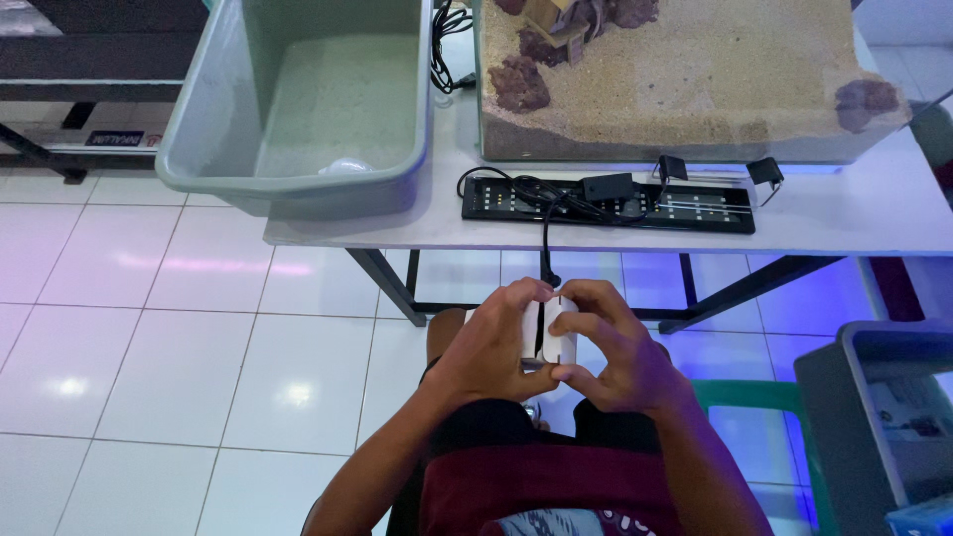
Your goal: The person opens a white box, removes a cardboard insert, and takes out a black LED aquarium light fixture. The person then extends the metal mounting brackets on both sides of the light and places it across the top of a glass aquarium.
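Note:
Both hands meet in front of my lap on a small white rectangular device point(548, 331) with a dark seam down its middle. My left hand point(491, 347) wraps its left half, fingers curled over the top. My right hand point(611, 347) grips the right half, thumb under its lower edge. A black cable point(545, 243) hangs from the table edge down to the top of the device. On the table above lies a flat black light bar point(695, 206) with coiled black cable and a small black box on it.
A white table point(854, 223) carries a grey-green plastic tub point(298, 99) with sand at the left and a glass tank point(685, 79) with sand, dark rocks and a small ornament. A grey bin point(874, 417) stands at right, a green chair edge point(745, 395) beside me, white floor tiles at left.

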